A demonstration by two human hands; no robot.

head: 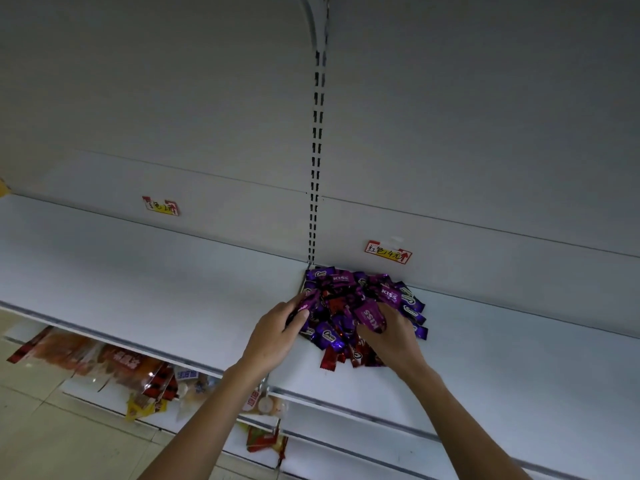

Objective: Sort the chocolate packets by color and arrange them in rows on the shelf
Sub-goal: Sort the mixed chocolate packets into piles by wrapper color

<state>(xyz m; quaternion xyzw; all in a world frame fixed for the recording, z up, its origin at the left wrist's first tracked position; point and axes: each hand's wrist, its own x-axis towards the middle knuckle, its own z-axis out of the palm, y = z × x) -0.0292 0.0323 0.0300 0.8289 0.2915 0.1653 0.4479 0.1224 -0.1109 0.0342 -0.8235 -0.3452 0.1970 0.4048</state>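
Note:
A heap of purple and red chocolate packets [349,299] lies on the white shelf [173,289], against the back wall by the slotted upright. My left hand [277,332] is at the heap's left edge, its fingers curled round a purple packet [306,306]. My right hand [391,337] is on the heap's right side and pinches a purple packet marked KISS [372,317]. Red packets [329,358] stick out at the heap's front, between my hands.
Two yellow and red price labels [161,205] [388,252] are stuck on the back wall. The slotted upright [317,168] splits the shelf into two bays. Lower shelves [346,415] hold snack bags [138,372] at the bottom left.

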